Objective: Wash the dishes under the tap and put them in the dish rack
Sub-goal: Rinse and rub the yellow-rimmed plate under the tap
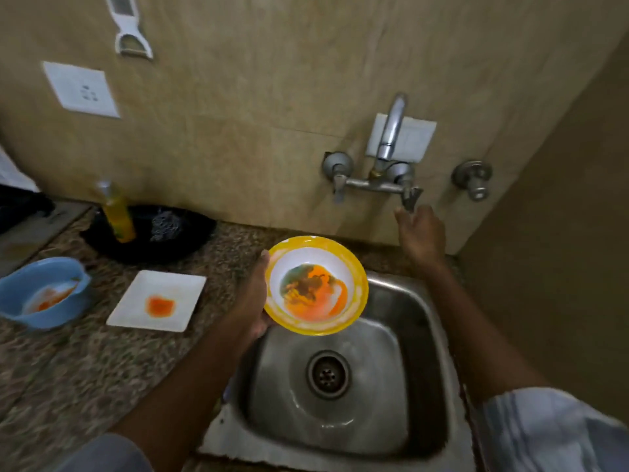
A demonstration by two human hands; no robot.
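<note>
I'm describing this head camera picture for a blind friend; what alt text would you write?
A person's left hand holds a sauce-stained yellow bowl over a steel sink while the right hand reaches the wall tap's handle. A dirty white plate and blue bowl wait on the counter.

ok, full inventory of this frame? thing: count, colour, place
bowl: 1, yellow rim, white inside with orange-brown residue, held over the sink's left rim
sink: 1, steel, lower centre, drain in the middle
tap: 1, chrome, on the wall above the sink
tap handle: 1, metal, right end of the mixer
square plate: 1, white with an orange stain, counter left of the sink
blue bowl: 1, blue with orange residue, far left counter
black pan: 1, back of the counter
bottle: 1, yellow, at the pan
wall socket: 1, white, upper left
peeler: 1, white, hanging top left
left hand: grips the bowl's rim
right hand: at the tap handle, grip unclear
</note>
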